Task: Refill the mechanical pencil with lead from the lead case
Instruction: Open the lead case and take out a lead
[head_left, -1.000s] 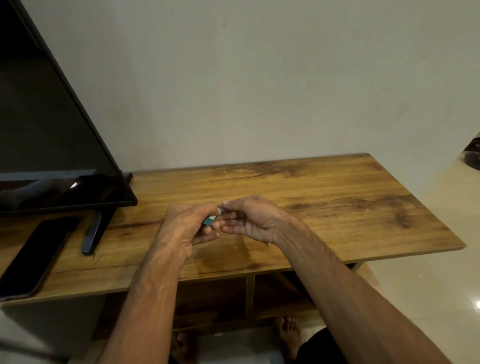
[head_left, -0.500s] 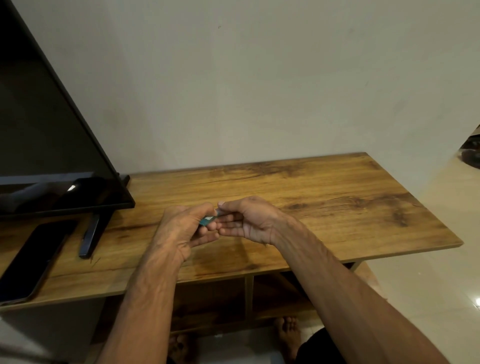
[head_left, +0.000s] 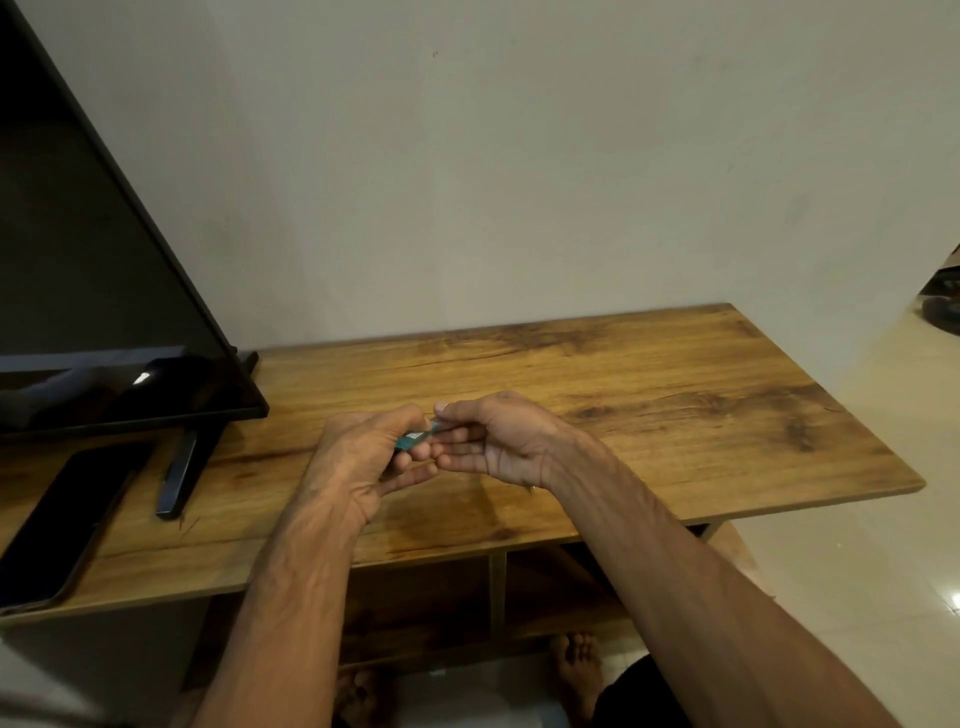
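Over the near middle of the table (head_left: 649, 395), in the head view, both hands meet just above the wood. The left hand (head_left: 363, 462) is curled round a small teal thing (head_left: 413, 440), gripping it between thumb and fingers; by its colour and flat shape I take it for the lead case, though too little shows to be sure. Its long axis runs from lower left to upper right, and its pale right end points into the right hand (head_left: 493, 441). That hand's thumb and forefinger are pinched together at or just beside this end; whether they hold a cap, a lead or only the case tip I cannot tell, as the part is too small. Its other fingers lie loosely curled below.

The pencil is not to be made out: it may be hidden in a palm, or it may be the teal thing itself. No loose lead shows on the table.

My judgement is that the step in hand is opening the case or drawing a lead from it. The coming move turns on the right pinch pulling rightward along that axis, away from the left grip, which must hold steady. Thin lead could snap if pulled off-line.

Whether the case is open, or what it holds, cannot be seen. Far left stand a TV (head_left: 93, 291) and, nearer, a phone (head_left: 62, 525) lying flat.
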